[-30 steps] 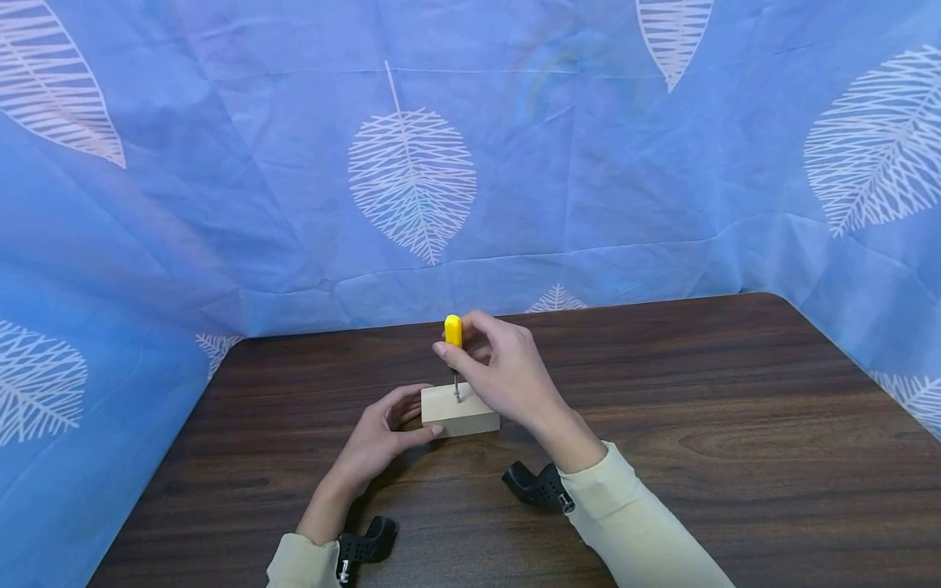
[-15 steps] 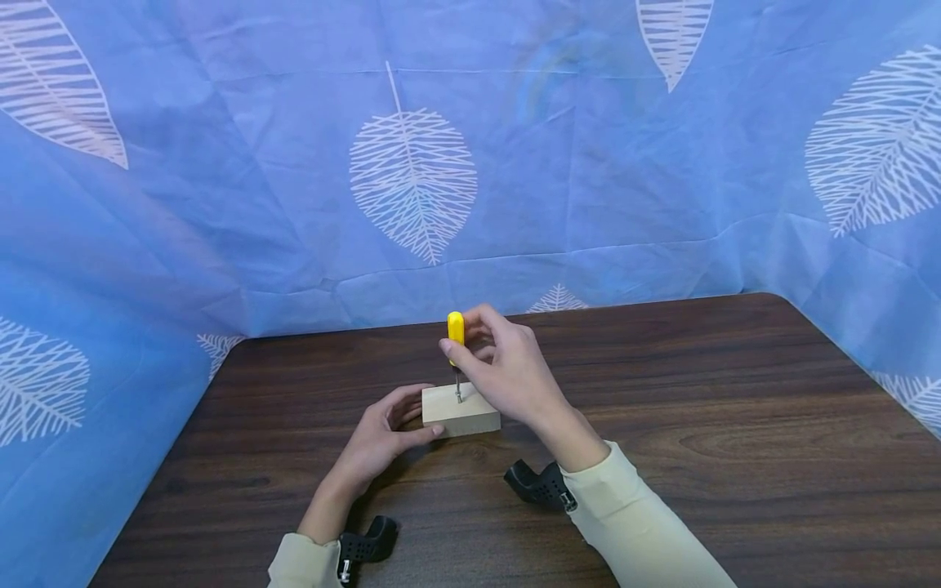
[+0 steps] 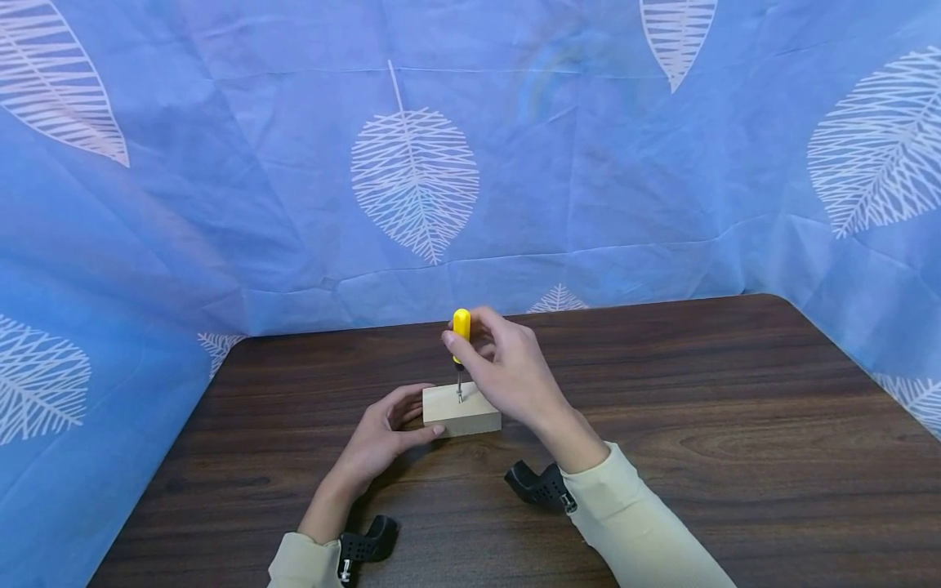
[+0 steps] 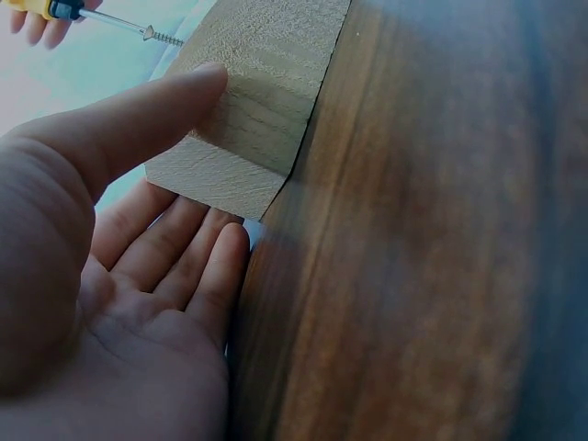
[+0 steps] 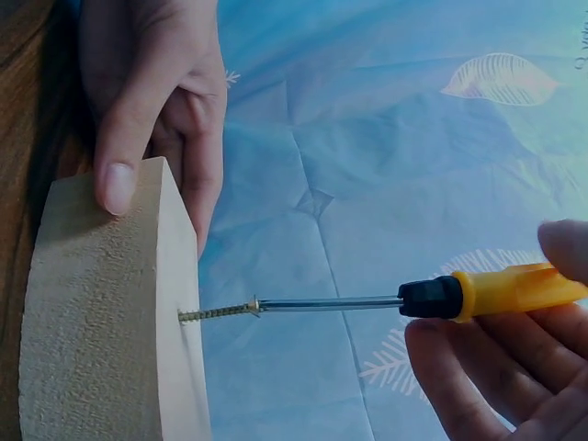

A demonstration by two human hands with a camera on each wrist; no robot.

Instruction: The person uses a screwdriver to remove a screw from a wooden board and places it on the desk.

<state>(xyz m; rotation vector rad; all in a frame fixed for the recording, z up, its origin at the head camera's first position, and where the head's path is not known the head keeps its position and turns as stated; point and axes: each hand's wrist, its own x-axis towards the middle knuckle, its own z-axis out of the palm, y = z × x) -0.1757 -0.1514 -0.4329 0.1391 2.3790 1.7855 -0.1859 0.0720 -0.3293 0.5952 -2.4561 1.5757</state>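
Observation:
A pale wooden block [image 3: 463, 423] lies on the dark table. My left hand [image 3: 375, 433] grips its left end, the thumb on the near side and the fingers round the far side. From the block's top stands a brass-coloured screw [image 5: 219, 313], its tip in the wood and much of its thread showing. The tip of a yellow-handled screwdriver [image 5: 524, 292] meets the screw head, shaft and screw nearly in line. My right hand [image 3: 515, 363] holds the yellow handle between thumb and fingers, above the block. In the left wrist view the screw [image 4: 163, 37] shows beyond the block.
The dark wood-grain table [image 3: 698, 425] spreads around the block on all sides. Behind it hangs a blue cloth [image 3: 294, 163] with white leaf prints. Black wrist mounts [image 3: 540, 487] sit below both hands, close over the tabletop.
The screwdriver's handle has shifted slightly right and come more upright, the right hand's thumb and fingers moving with it. The left hand and block stay nearly still.

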